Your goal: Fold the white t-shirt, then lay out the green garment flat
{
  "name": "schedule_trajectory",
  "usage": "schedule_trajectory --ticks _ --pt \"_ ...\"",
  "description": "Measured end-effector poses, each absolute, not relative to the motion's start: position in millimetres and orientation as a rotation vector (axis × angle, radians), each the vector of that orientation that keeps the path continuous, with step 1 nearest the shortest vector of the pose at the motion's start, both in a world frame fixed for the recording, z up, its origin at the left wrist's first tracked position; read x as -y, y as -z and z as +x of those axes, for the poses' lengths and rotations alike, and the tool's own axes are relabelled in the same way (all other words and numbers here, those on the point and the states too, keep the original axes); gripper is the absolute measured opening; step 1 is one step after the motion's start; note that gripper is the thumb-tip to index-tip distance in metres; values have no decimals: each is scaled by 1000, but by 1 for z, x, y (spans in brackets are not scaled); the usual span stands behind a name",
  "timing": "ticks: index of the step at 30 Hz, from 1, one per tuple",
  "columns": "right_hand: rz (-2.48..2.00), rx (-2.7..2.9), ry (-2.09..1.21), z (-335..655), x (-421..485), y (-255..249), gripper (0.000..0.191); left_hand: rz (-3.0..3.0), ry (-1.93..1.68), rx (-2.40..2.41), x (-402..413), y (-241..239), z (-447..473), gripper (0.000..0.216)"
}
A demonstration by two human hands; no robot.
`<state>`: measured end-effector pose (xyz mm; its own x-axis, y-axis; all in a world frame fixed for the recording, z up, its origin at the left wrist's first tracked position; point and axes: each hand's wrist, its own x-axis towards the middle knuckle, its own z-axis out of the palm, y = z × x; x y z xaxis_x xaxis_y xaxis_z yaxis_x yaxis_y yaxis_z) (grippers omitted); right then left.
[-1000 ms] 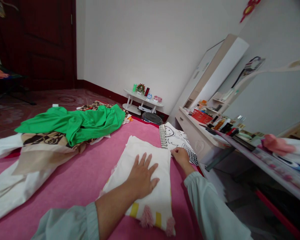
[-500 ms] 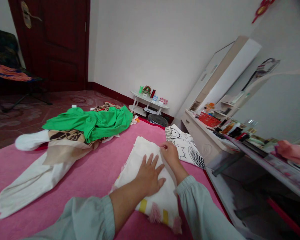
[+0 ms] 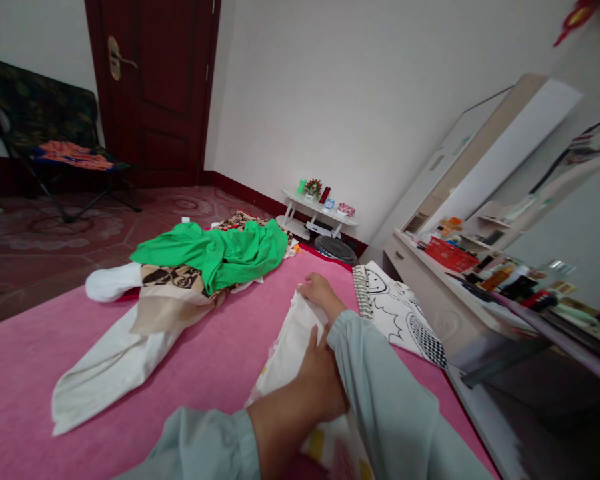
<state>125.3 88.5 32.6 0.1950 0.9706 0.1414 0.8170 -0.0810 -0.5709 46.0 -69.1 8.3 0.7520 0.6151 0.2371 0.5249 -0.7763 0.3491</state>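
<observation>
Below the frame's centre, my left hand pressed flat on the folded white cloth, whose long axis ran up-frame toward my right hand, nearer its far edge, fingers curled on that edge.

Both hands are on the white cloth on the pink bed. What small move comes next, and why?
Probably draw the right hand back along the white cloth, folding its far edge toward the left hand. The right hand sits at that far edge, and the left presses the near part flat.
</observation>
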Motion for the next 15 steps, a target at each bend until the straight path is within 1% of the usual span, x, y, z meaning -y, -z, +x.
schedule_trajectory --ticks 2,3,5,7,8,11,13,15 --pt "-1955 1626 -436 125 -95 -25 7 2673 -496 -862 69 -10 45 73" --pt "-1958 1599 -474 125 -97 -22 4 2666 -491 -850 69 -10 45 71" --pt "-1941 1541 -564 125 -99 -21 9 2656 -488 -842 70 -11 44 68" --pt "-1895 1482 -660 125 -95 -27 3 2653 -493 -874 70 -11 44 68" --pt "-1863 1457 -702 126 -91 -32 7 2652 -494 -902 70 -11 44 68" --pt "-1738 1397 -780 132 -67 -51 29 2623 -466 -960 70 -8 45 66" --pt "-1600 1272 -807 138 -42 -60 36 2600 -475 -967 69 -6 45 67" --pt "-1444 1060 -823 143 -13 -60 38 2595 -505 -967 68 -4 46 69"
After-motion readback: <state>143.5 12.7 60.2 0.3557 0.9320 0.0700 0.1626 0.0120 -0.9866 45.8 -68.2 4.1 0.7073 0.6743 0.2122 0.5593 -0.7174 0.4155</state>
